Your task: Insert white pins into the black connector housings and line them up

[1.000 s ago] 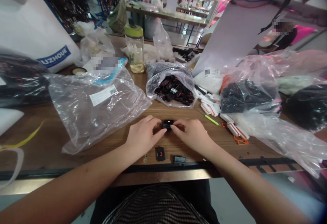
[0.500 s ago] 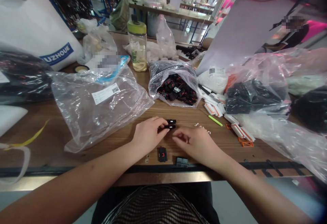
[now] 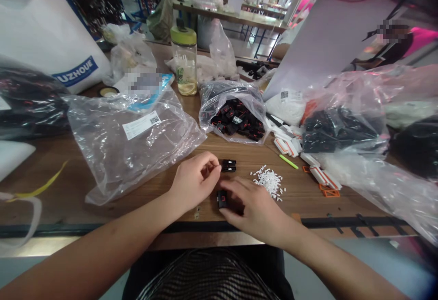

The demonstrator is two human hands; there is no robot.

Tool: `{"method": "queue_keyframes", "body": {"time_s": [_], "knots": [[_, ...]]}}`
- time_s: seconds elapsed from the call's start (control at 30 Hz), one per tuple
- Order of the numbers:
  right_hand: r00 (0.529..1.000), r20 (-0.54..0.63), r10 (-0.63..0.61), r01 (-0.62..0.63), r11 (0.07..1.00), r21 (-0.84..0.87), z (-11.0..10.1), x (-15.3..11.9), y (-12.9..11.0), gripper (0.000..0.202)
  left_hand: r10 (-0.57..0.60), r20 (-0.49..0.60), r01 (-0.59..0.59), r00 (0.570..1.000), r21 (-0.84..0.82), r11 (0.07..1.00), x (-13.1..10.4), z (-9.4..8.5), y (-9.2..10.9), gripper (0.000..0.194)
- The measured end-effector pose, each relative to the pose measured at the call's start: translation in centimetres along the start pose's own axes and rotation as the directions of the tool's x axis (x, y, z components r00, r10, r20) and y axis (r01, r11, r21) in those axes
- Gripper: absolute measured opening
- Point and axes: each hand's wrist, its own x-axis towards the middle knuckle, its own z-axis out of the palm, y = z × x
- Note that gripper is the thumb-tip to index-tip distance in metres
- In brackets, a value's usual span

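Two black blocks (image 3: 229,165) with small white parts lie one behind the other on the wooden table. My left hand (image 3: 201,176) is just left of them, thumb and forefinger pinched; whatever they hold is too small to make out. Nearer the table edge, a black piece with a red mark (image 3: 222,198) sits between the thumb and fingers of my right hand (image 3: 248,204). To the right of that hand lies a loose pile of small white pieces (image 3: 270,182). Behind, a clear bag holds many black pieces (image 3: 236,120).
A large clear bag (image 3: 137,140) covers the left of the table. A green-lidded bottle (image 3: 185,63) stands at the back. On the right are a green stick (image 3: 289,161), white-and-orange parts (image 3: 325,177) and plastic bags. A person (image 3: 393,44) is at the far right.
My left hand has moved off the two blocks, which now lie closer together. My right hand has come nearer and taken the red-marked piece, uncovering the white pile.
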Motion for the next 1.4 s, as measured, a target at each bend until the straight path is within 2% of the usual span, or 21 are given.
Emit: {"method": "queue_keyframes", "body": {"time_s": [0.1,0.2,0.27,0.33,0.37,0.43,0.5,0.57,0.67,0.77,0.93,1.07,1.2,1.27,1.33,1.4], "knots": [[0.987,-0.090,0.133,-0.103,0.953,0.284,-0.4,-0.8,0.9,0.070,0.173,0.113,-0.148,0.978,-0.197,0.969,-0.4,-0.6,0.4,0.007],[0.970,-0.020,0.242,-0.185,0.792,0.582,-0.8,-1.2,1.5,0.075,0.343,0.262,-0.271,0.902,-0.274,0.922,-0.6,-0.7,0.9,0.022],[0.968,0.037,0.248,-0.205,0.699,0.686,-1.1,-1.2,1.6,0.074,0.400,0.314,-0.320,0.861,-0.277,0.906,-0.6,-0.4,0.9,0.027],[0.971,0.078,0.227,-0.212,0.660,0.720,-1.3,-1.1,1.6,0.070,0.428,0.317,-0.356,0.846,-0.262,0.897,-0.7,-0.2,0.6,0.023],[0.971,0.086,0.221,-0.216,0.671,0.709,-1.5,-1.1,1.6,0.067,0.426,0.305,-0.362,0.852,-0.243,0.900,-0.7,-0.1,0.2,0.021],[0.971,0.055,0.234,-0.218,0.761,0.611,-2.1,-1.3,1.7,0.058,0.381,0.266,-0.351,0.886,-0.155,0.924,-0.7,0.1,-0.5,0.018],[0.968,-0.025,0.250,-0.215,0.876,0.431,-2.8,-1.8,1.9,0.046,0.318,0.243,-0.325,0.916,-0.013,0.946,-0.7,0.2,-1.2,0.017],[0.966,-0.062,0.251,-0.227,0.938,0.262,-3.5,-2.4,2.2,0.029,0.278,0.277,-0.317,0.920,0.109,0.942,-0.8,0.4,-1.6,0.018],[0.964,0.043,0.264,-0.267,0.957,0.118,-4.0,-3.4,2.4,0.018,0.253,0.339,-0.333,0.906,0.203,0.921,-1.1,0.8,-1.3,0.022],[0.951,0.149,0.269,-0.277,0.960,0.033,-3.5,-4.3,2.1,0.015,0.232,0.326,-0.322,0.916,0.254,0.912,-1.4,1.2,-0.7,0.018],[0.960,0.116,0.253,-0.244,0.966,-0.085,-1.8,-5.4,1.4,0.023,0.221,0.297,-0.303,0.929,0.267,0.915,-1.2,1.5,-0.6,0.006],[0.974,0.076,0.213,-0.211,0.977,-0.033,-1.1,-5.7,1.5,0.018,0.242,0.247,-0.301,0.938,0.239,0.923,-1.1,1.2,-0.8,0.009],[0.979,-0.016,0.202,-0.203,0.979,-0.035,-0.7,-5.2,1.9,0.011,0.285,0.184,-0.312,0.941,0.143,0.939,-1.8,0.7,0.2,0.010],[0.983,-0.078,0.169,-0.175,0.982,-0.071,-0.2,-4.9,2.0,0.013,0.282,0.280,-0.306,0.918,0.046,0.951,-2.4,0.9,1.0,0.021],[0.985,-0.121,0.121,-0.132,0.988,-0.085,0.2,-4.7,1.8,0.017,0.268,0.413,-0.297,0.870,0.007,0.955,-3.0,1.4,1.3,0.037],[0.987,-0.134,0.092,-0.100,0.993,-0.056,0.4,-4.8,1.7,0.018,0.262,0.471,-0.315,0.842,0.035,0.948,-3.4,2.0,1.2,0.037]]}}
